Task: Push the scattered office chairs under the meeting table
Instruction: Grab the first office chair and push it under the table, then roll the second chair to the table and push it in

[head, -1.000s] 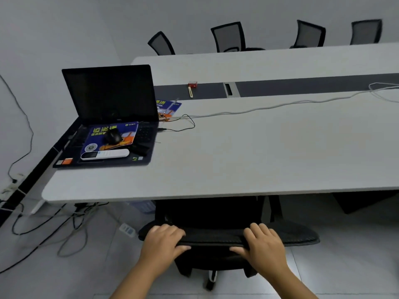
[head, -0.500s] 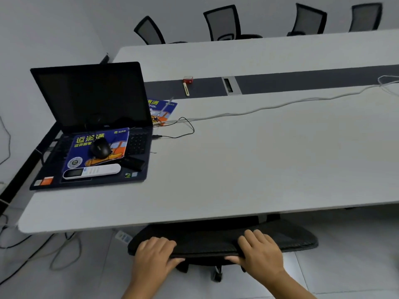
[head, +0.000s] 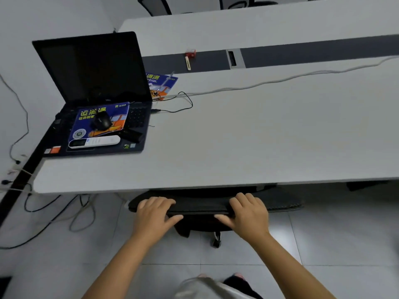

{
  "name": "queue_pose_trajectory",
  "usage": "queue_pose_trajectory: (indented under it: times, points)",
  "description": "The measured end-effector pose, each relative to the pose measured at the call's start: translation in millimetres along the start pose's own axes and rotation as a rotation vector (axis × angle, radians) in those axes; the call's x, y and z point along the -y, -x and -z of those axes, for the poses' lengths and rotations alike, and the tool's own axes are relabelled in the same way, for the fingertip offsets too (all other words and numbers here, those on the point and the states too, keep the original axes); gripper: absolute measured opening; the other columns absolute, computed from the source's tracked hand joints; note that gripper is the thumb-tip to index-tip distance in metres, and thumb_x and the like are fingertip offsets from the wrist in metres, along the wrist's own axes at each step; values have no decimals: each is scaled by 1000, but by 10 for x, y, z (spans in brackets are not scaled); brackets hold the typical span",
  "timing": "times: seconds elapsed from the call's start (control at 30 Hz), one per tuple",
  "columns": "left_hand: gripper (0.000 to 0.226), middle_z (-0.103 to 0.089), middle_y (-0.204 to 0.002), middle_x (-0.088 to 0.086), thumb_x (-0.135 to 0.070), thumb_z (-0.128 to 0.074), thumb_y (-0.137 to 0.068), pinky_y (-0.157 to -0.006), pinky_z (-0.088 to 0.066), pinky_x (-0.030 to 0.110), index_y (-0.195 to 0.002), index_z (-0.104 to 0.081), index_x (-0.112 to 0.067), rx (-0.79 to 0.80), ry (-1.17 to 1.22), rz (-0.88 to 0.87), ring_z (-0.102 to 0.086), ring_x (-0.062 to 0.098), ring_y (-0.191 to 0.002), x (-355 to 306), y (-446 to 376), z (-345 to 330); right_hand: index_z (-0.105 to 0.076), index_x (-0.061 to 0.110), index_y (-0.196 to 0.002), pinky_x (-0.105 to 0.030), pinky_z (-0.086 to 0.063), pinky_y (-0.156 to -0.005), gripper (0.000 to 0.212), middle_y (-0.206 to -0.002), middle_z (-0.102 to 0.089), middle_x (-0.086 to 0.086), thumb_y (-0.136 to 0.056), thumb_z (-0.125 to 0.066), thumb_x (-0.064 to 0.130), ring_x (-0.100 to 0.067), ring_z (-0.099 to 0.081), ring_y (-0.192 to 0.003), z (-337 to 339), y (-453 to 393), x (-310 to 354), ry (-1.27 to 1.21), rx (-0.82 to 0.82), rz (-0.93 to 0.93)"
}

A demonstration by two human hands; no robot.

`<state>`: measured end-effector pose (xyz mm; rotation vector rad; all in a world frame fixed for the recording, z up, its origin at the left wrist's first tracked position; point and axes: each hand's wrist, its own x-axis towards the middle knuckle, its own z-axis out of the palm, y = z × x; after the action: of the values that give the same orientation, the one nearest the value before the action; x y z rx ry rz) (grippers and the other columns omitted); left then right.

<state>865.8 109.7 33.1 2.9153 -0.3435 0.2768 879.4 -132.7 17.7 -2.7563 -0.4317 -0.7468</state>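
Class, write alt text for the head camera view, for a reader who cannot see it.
Two bare hands, left hand and right hand, grip the top of a black office chair tucked under a white meeting table. An open laptop sits at the table's left end.

An office meeting room: a long grey meeting table (head: 259,137), an open laptop (head: 95,93) near left, mesh chairs (head: 155,5) along the far side.

We see soft, even indoor light; glare patch on floor tiles (head: 278,231) lower right; slight overall blur; wide-angle bending at frame edges.
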Motion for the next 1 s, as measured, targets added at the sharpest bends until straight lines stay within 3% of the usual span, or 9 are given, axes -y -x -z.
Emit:
queue_pose_trajectory:
  times: [0.13, 0.33, 0.43, 0.53, 0.67, 0.77, 0.87, 0.93, 1.0]
  points:
    - [30, -71, -90, 3, -44, -37, -87, -80, -45, 23, -104, -50, -22, 17, 278, -88, -48, 7, -90, -395, 39, -10, -66, 13, -76, -20, -39, -62, 67, -73, -68, 0, -84, -25, 65, -14, -59, -64, 179, 35, 39, -214, 73, -63]
    - [23, -64, -102, -5, -26, -44, -81, -93, -25, -3, -103, -51, -25, 156, 656, -314, -47, -5, -100, -904, -55, 9, -58, 5, -104, -21, -37, -94, 46, -110, -62, -15, -91, -38, 44, -15, -48, -105, 472, 456, 61, -338, -82, -558]
    - [27, -46, -115, -20, -47, -35, -89, -95, -21, -6, -112, -45, -36, 362, 778, -498, -31, -25, -114, -973, -23, -117, -52, 10, -109, -13, -30, -98, 42, -120, -55, -11, -91, -36, 44, -15, -47, -109, 625, 937, 237, -276, -159, -832]
    - [29, -42, -117, -43, -55, -39, -79, -94, -29, -2, -107, -46, -49, 709, 810, -615, -32, -26, -111, -1110, 110, -257, -53, 21, -118, -20, -33, -100, 50, -130, -47, 5, -80, -44, 52, -4, -41, -119, 735, 1534, 686, -285, -274, -1259]
    - [15, -43, -112, -30, -35, -51, -84, -93, -33, 15, -95, -48, -46, 1150, 810, -697, -42, -24, -102, -1562, 603, -308, -37, 35, -125, -38, -26, -112, 62, -128, -28, 28, -72, -50, 64, 1, -30, -127, 921, 2296, 1551, -427, -386, -1762]
    - [30, -48, -113, -25, -13, -52, -89, -82, -34, -4, -92, -53, -43, 1427, 712, -859, -42, -28, -101, -1936, 1122, -364, -36, 40, -120, -39, -25, -113, 56, -124, -32, 29, -70, -54, 57, -6, -34, -127, 1149, 2773, 2213, -439, -580, -2022]
    - [27, -55, -114, -18, -17, -53, -89, -78, -40, 0, -96, -52, -43, 1640, 559, -961, -52, -16, -98, -2218, 1751, -380, -38, 74, -100, -7, -30, -102, 55, -128, -45, 11, -50, -60, 75, -4, -40, -125, 1319, 3186, 2847, -418, -822, -2242]
    - [35, -60, -109, -7, -6, -51, -88, -75, -43, 1, -96, -51, -40, 1693, 488, -1022, -59, -9, -91, -2382, 2185, -419, -26, 86, -80, 7, -32, -80, 70, -120, -50, 12, -67, -75, 38, 13, -52, -100, 1373, 3507, 3176, -381, -989, -2322]
    - [37, -62, -104, -1, 0, -51, -86, -70, -43, 0, -94, -50, -37, 1714, 426, -1064, -60, -11, -84, -2581, 2671, -417, -25, 87, -64, 7, -35, -70, 91, -103, -54, 32, -76, -67, 7, 22, -53, -80, 1454, 3869, 3442, -357, -1125, -2388]
